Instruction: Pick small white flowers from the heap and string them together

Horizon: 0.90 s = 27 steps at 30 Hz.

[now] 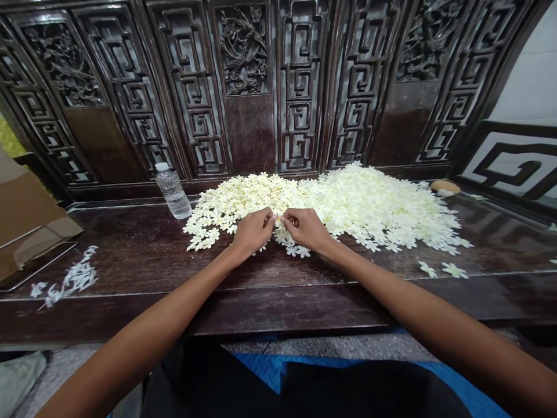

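A wide heap of small cream-white flowers (348, 203) lies on a dark wooden table (143, 261). My left hand (255, 231) and my right hand (306, 227) meet at the heap's near edge. Both have their fingers curled into a pinch, fingertips almost touching each other. Between them they pinch a small white flower (278, 219), partly hidden by the fingers. A few loose flowers (298, 251) lie just below my right hand.
A clear plastic water bottle (173, 191) stands left of the heap. A strung row of white flowers (72, 280) lies at the table's left end beside a cardboard piece (26, 215). Carved dark wooden panels (243, 87) rise behind. Stray flowers (444, 269) lie at the right.
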{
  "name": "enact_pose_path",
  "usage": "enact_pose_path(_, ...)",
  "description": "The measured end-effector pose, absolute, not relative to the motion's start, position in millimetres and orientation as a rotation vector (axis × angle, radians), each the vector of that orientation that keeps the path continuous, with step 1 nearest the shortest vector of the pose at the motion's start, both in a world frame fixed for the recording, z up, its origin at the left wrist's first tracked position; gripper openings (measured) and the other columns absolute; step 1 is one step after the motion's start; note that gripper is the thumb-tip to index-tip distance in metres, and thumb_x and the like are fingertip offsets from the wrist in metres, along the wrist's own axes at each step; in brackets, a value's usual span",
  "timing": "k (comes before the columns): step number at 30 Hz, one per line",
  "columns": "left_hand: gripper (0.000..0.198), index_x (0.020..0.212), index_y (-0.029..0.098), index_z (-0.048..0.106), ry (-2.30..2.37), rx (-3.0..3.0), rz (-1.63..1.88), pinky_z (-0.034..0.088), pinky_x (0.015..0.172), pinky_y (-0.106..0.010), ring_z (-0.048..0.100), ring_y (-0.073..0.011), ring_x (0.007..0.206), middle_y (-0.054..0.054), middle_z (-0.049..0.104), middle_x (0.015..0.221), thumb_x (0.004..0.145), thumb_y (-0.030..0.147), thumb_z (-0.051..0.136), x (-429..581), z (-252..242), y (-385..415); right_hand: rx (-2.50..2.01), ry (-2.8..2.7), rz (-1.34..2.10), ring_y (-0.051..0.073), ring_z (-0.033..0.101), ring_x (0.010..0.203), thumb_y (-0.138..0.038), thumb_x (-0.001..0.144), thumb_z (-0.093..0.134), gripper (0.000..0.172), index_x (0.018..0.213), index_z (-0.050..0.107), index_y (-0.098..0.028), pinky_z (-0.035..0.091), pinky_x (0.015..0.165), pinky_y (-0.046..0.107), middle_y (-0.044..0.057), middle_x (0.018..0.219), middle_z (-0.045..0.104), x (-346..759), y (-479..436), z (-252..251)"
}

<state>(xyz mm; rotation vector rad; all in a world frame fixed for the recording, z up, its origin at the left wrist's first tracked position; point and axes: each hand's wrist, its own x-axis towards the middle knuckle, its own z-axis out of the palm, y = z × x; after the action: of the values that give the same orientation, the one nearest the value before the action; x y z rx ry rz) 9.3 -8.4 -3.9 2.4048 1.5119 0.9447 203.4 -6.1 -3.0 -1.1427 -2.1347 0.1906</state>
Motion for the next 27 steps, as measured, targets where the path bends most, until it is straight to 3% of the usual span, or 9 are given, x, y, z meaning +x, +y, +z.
enact_pose_path(4, 0.038, 0.086, 0.021, 0.054, 1.311, 2.428, 0.961, 0.033, 0.065, -0.028, 0.053, -0.0187, 0.069, -0.002, 0.060, 0.075, 0.106, 0.050, 0.040, 3, -1, -5, -1.068, -2.094, 0.348, 0.017, 0.056, 0.064, -0.038, 0.105, 0.047, 0.037, 0.081, 0.067, -0.018, 0.037, 0.066, 0.030, 0.003, 0.070, 0.067, 210, -5, 4)
enact_pose_path(7, 0.040, 0.086, 0.021, 0.054, 1.195, 2.448, 0.921, 0.034, 0.066, -0.028, 0.053, -0.0179, 0.069, -0.001, 0.058, 0.073, 0.106, 0.052, 0.039, 4, 0, -6, -1.011, -2.171, 0.304, 0.020, 0.062, 0.079, -0.043, 0.106, 0.049, 0.032, 0.108, 0.069, -0.019, 0.041, 0.072, 0.030, 0.007, 0.095, 0.073, 213, -5, 6)
enact_pose_path(9, 0.042, 0.086, 0.021, 0.054, 1.179, 2.457, 0.904, 0.034, 0.066, -0.028, 0.053, -0.0179, 0.068, -0.001, 0.058, 0.073, 0.106, 0.054, 0.038, 5, 0, -6, -0.959, -2.242, 0.214, 0.021, 0.062, 0.087, -0.040, 0.106, 0.049, 0.028, 0.115, 0.067, -0.020, 0.041, 0.074, 0.031, 0.009, 0.105, 0.072, 215, -4, 6)
enact_pose_path(16, 0.043, 0.084, 0.020, 0.054, 1.210, 2.399, 0.918, 0.034, 0.065, -0.028, 0.052, -0.0178, 0.068, 0.000, 0.057, 0.071, 0.104, 0.057, 0.042, 4, -1, -4, -0.933, -2.190, 0.246, 0.019, 0.059, 0.078, -0.027, 0.098, 0.060, 0.011, 0.095, 0.066, -0.019, 0.040, 0.068, 0.030, 0.007, 0.090, 0.070, 213, 0, 2)
enact_pose_path(27, 0.043, 0.078, 0.019, 0.056, 1.198, 2.232, 0.919, 0.035, 0.065, -0.028, 0.052, -0.0165, 0.066, 0.000, 0.059, 0.069, 0.097, 0.057, 0.052, 7, -6, -3, -0.953, -2.039, 0.348, 0.016, 0.054, 0.067, -0.022, 0.089, 0.061, 0.009, 0.081, 0.061, -0.019, 0.038, 0.065, 0.029, 0.002, 0.074, 0.063, 208, -5, 1)
